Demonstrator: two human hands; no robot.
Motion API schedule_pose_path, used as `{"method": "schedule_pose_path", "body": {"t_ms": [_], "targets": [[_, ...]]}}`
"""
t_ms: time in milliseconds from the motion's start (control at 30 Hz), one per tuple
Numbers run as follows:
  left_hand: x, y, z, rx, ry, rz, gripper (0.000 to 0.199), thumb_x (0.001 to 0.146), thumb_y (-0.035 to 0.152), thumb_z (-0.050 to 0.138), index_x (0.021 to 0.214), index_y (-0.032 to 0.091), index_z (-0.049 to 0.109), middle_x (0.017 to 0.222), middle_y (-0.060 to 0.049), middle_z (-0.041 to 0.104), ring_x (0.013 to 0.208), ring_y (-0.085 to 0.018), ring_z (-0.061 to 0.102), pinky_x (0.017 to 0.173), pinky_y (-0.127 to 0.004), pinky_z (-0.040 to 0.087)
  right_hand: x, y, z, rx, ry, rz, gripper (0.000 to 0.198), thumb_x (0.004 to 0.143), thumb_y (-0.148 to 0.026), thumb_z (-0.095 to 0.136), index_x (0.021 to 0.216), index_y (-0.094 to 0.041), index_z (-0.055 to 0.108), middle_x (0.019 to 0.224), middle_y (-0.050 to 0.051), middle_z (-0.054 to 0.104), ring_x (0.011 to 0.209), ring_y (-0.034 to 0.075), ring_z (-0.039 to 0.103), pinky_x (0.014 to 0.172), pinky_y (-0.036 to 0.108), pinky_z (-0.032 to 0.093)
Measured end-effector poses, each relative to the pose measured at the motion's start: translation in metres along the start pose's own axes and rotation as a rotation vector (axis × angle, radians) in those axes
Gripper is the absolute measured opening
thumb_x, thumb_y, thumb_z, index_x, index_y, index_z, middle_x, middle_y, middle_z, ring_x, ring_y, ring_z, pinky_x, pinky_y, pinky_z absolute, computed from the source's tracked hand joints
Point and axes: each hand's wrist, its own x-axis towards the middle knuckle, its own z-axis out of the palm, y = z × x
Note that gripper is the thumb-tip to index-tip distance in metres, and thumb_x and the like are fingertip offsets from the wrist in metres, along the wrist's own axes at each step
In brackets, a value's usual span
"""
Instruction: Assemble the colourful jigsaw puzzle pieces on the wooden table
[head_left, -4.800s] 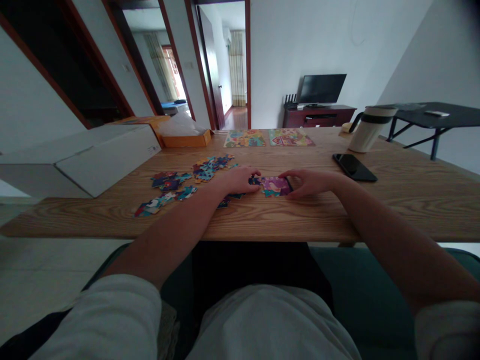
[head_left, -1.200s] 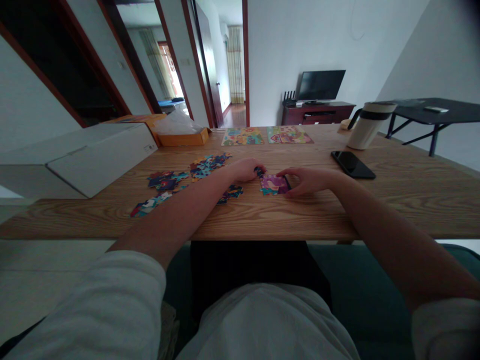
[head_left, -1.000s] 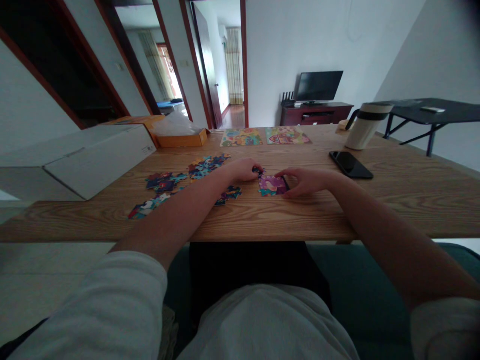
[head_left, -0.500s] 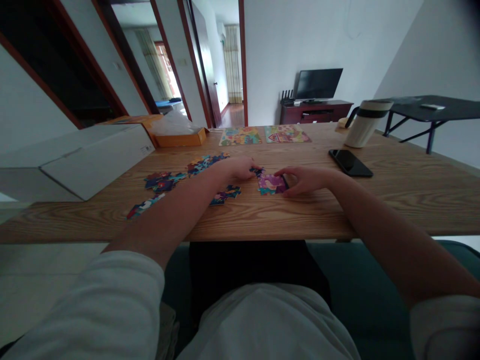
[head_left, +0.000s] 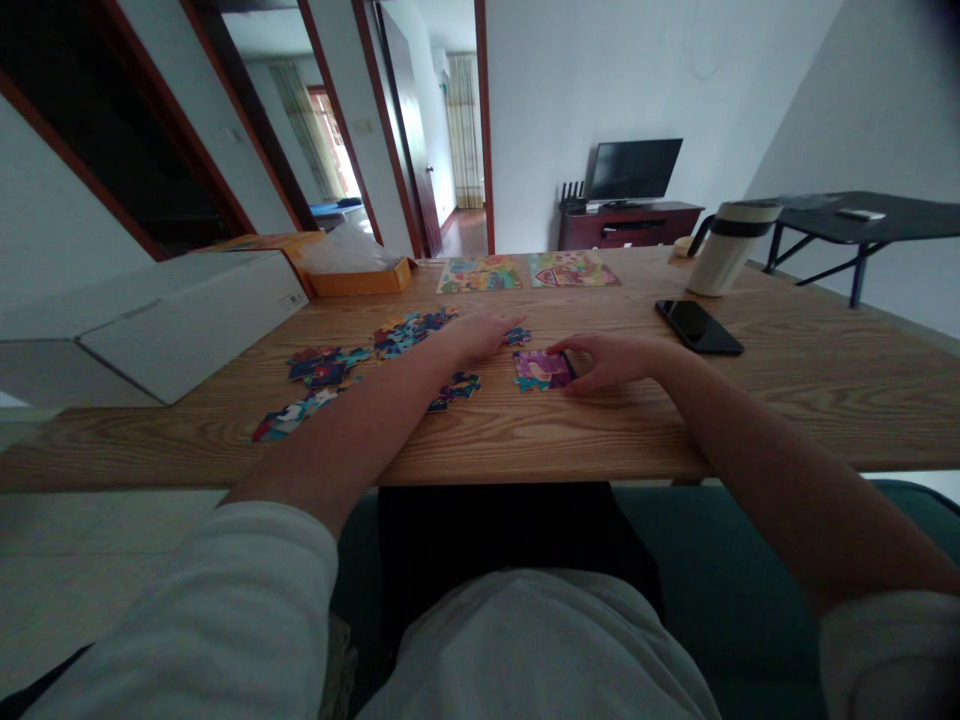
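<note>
My left hand (head_left: 480,338) reaches across the table, its fingertips closed at a small dark blue puzzle piece (head_left: 517,336). Part of that grip is hidden behind the hand. Just below the piece lies a joined purple and teal puzzle section (head_left: 541,370), with a narrow gap between them. My right hand (head_left: 604,362) grips this section at its right edge, thumb at the lower corner and index finger at the upper. Loose puzzle pieces (head_left: 409,333) lie left of and partly behind my left forearm, with more pieces (head_left: 454,390) below it.
Two picture sheets (head_left: 480,273) lie at the table's far edge. A white box (head_left: 195,330) and an orange tray (head_left: 360,282) with a plastic bag stand at the left. To the right are a black phone (head_left: 699,327) and a cream tumbler (head_left: 726,258).
My left hand and the small dark piece have shifted slightly away from the purple section, opening a gap. The right hand has stayed in place on the section.
</note>
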Motion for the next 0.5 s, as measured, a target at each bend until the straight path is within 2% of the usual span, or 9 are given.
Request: {"method": "schedule_pose_path", "body": {"t_ms": [100, 300, 500], "targets": [[-0.004, 0.002, -0.001, -0.013, 0.038, 0.001, 0.062, 0.101, 0.028, 0.045, 0.161, 0.024, 0.031, 0.134, -0.014, 0.067, 0.117, -0.026, 0.066, 0.097, -0.033, 0.047, 0.000, 0.000, 0.000, -0.007, -0.009, -0.008, 0.084, 0.073, -0.062, 0.076, 0.147, -0.028, 0.056, 0.146, 0.008, 0.061, 0.130, 0.036, 0.057, 0.114, 0.048, 0.040], [-0.014, 0.010, 0.000, -0.057, 0.046, 0.159, 0.047, 0.097, 0.016, 0.045, 0.137, 0.027, 0.066, 0.128, -0.006, 0.071, 0.117, -0.020, 0.065, 0.104, -0.030, 0.045, 0.000, 0.002, 0.000, 0.002, -0.001, -0.001, 0.082, 0.073, -0.060, 0.076, 0.147, -0.031, 0.055, 0.145, 0.007, 0.061, 0.130, 0.036, 0.057, 0.113, 0.050, 0.041], [-0.017, 0.018, 0.002, -0.115, 0.095, 0.158, 0.045, 0.096, 0.017, 0.045, 0.134, 0.023, 0.069, 0.133, -0.008, 0.069, 0.121, -0.020, 0.062, 0.110, -0.032, 0.041, 0.000, 0.004, 0.001, 0.015, 0.006, -0.009, 0.086, 0.072, -0.063, 0.075, 0.149, -0.029, 0.053, 0.147, 0.007, 0.060, 0.131, 0.036, 0.056, 0.115, 0.048, 0.039]]}}
